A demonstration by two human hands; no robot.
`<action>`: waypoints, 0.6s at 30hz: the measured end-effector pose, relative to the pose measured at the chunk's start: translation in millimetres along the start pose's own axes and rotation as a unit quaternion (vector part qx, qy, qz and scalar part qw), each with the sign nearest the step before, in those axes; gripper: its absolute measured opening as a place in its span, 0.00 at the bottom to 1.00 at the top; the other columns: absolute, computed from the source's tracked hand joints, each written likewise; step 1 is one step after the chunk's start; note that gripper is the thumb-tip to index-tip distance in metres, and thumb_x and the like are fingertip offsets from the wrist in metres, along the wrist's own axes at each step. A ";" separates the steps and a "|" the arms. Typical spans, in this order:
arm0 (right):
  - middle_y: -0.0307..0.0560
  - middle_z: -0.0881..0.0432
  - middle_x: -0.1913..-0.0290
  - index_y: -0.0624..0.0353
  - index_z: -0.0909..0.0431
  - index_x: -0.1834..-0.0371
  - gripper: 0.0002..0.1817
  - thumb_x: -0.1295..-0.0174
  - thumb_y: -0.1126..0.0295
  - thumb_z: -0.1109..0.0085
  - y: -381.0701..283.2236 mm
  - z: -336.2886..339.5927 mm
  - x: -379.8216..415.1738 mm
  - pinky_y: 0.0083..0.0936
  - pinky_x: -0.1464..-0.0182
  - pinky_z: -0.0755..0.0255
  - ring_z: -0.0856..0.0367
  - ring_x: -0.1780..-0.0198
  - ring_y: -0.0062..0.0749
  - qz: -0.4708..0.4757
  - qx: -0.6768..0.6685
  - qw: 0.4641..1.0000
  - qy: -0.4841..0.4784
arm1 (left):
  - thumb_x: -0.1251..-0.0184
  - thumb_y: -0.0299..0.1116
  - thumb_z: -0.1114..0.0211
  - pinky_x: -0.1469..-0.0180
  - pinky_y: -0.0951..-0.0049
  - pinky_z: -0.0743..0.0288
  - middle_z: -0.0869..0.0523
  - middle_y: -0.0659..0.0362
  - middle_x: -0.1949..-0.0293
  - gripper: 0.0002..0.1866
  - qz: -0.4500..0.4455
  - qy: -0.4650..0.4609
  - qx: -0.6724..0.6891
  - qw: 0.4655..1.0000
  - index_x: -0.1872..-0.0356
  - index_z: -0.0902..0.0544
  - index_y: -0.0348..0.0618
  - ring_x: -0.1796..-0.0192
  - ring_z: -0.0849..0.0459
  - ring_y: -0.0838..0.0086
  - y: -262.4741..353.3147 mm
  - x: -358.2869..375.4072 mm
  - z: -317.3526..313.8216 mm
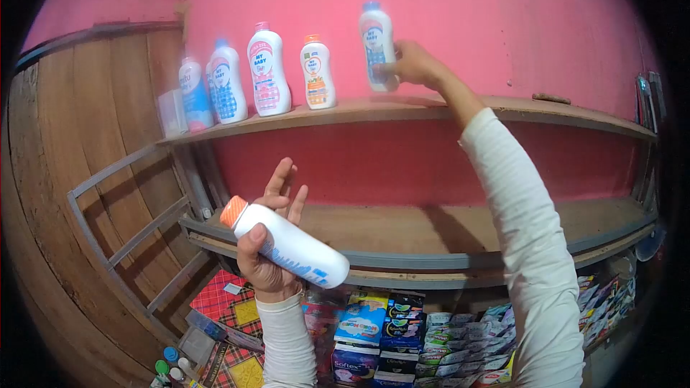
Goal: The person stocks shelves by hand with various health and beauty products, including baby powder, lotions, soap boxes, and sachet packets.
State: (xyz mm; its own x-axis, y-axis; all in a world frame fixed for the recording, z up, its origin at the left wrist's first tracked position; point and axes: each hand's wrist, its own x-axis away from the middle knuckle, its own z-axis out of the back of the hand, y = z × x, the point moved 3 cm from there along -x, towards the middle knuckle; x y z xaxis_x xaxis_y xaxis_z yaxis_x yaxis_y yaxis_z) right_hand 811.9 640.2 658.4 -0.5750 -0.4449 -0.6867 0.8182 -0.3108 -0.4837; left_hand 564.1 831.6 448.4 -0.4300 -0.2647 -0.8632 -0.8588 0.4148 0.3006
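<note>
My left hand (267, 255) holds a white powder bottle with an orange cap (298, 248), tilted in front of the lower shelf; the thumb presses it while several fingers stretch away. Up at the top shelf, my right hand (417, 66) grips a white and blue powder bottle (376, 47), upright and slightly blurred, close to the board. To its left stand an orange-capped powder bottle (318, 73), a taller pink-capped powder bottle (269, 72), a blue-capped powder bottle (228, 82) and a blue and pink powder bottle (194, 97). Another bottle is partly hidden between those last two.
The top shelf (489, 108) runs along a pink wall, with a small brown object (551, 98) towards its right. Below are the lower shelf (374, 233), diaper and pad packs (359, 323) and rows of sachets (460, 338). A metal frame (129, 248) stands left.
</note>
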 end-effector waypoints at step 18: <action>0.58 0.13 0.51 0.64 0.17 0.50 0.27 0.44 0.55 0.23 30.4 -54.9 -74.3 0.35 0.54 0.16 0.11 0.55 0.41 -0.132 0.247 0.950 -0.141 | 0.53 0.52 0.33 0.24 0.44 0.53 0.34 0.36 0.29 0.25 0.007 -0.004 -0.055 0.998 0.59 0.14 0.43 0.24 0.41 0.44 22.3 21.9 22.8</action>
State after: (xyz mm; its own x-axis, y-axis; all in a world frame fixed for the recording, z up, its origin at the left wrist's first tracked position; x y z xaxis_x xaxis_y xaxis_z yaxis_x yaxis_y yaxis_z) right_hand 879.3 709.8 664.9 -0.7942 -0.4820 -0.3700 0.5864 -0.7677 -0.2583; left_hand 542.0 854.9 427.0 -0.4404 -0.2517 -0.8618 -0.8781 0.3210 0.3549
